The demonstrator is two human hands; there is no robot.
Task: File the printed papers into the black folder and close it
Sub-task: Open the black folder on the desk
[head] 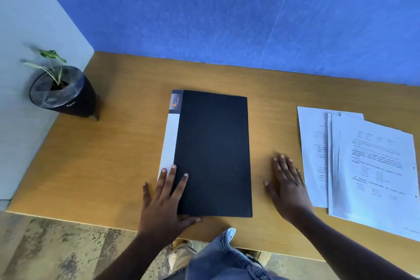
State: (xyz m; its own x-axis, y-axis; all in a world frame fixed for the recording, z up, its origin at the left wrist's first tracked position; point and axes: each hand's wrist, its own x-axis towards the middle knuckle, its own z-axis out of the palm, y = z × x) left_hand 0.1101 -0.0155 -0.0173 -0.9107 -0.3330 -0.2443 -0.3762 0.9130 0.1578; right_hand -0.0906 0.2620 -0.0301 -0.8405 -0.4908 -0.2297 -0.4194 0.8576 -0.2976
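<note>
The black folder (213, 154) lies closed and flat in the middle of the tabletop (118, 143), its long side running away from me. Down its left edge runs a white spine strip (167, 143), with a small grey label (175, 101) bearing an orange mark at the far end. The cover is plain and matte.

The printed papers (372, 166) sit well apart from it, off to my right, in a loose fanned stack, text side up, the top sheets skewed over the ones beneath.

My left hand (163, 202) rests on the folder's near left corner, fingers (172, 175) spread and flat, two of them over the spine strip and the cover, the thumb along the near edge. Nothing is gripped; the hand just presses down, unclenched.

My right hand (288, 184) lies palm down on bare wood between the folder and the papers, fingers loose and together, holding nothing, just beside the edge of the nearest sheet.

The tabletop is warm brown wood. A small green plant in a black pot (66, 95) stands at the far left corner. A blue wall (227, 11) rises behind, a pale wall (27, 29) on the left. My jeans (222, 259) show below the near edge, over a mottled floor (56, 248).
</note>
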